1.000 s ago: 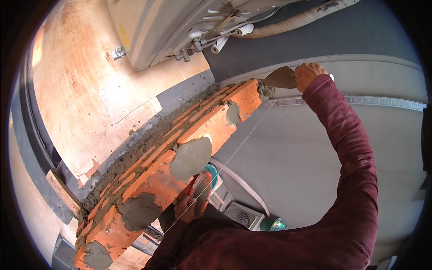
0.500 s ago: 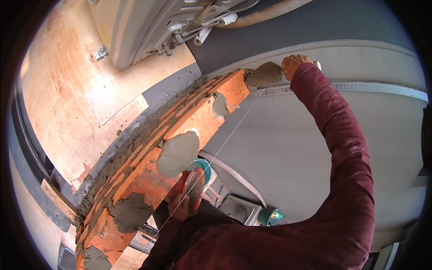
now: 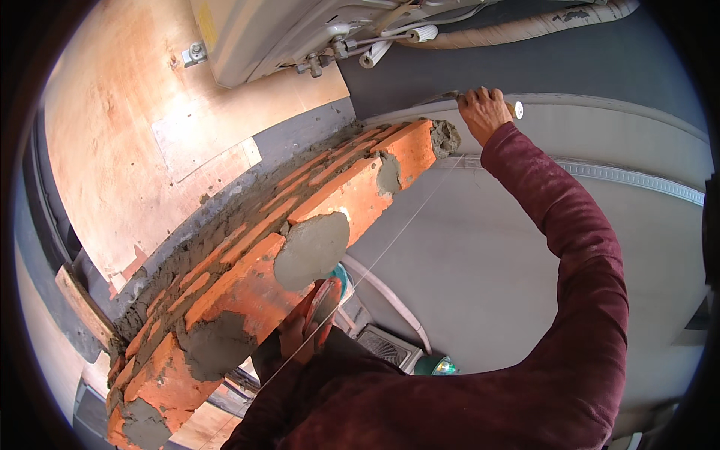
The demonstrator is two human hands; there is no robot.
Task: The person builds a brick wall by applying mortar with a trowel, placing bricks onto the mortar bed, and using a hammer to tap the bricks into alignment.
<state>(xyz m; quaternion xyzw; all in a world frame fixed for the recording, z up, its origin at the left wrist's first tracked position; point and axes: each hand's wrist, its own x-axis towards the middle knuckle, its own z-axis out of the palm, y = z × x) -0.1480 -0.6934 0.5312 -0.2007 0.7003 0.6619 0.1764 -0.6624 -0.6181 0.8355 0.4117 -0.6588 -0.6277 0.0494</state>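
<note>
My right hand (image 3: 486, 114) is closed round the handle of a trowel (image 3: 439, 97), whose blade shows nearly edge-on. It is above the far end of an orange brick wall (image 3: 416, 154). A rough lump of mortar (image 3: 445, 139) clings to that end, just left of my wrist and apart from the blade. Close to my body, my left hand (image 3: 295, 339) grips an orange-red brick (image 3: 323, 304) with grey on its face, partly hidden by the wall. Smooth mortar patches (image 3: 311, 251) mark the wall's side. A thin string (image 3: 406, 225) runs slantwise beside it.
Plywood sheets (image 3: 112, 165) lie left of the wall. At the top hang an appliance casing (image 3: 277, 34) with pipe valves and a wrapped hose (image 3: 525, 31). Below are a fan unit (image 3: 386, 346), a green container (image 3: 431, 365) and a pale pipe (image 3: 394, 296). A wood strip (image 3: 82, 307) lies far left.
The trowel has come up off the wall's far end and turned on edge, leaving a lump of mortar there. The view has shifted a little; my left hand still holds the brick.
</note>
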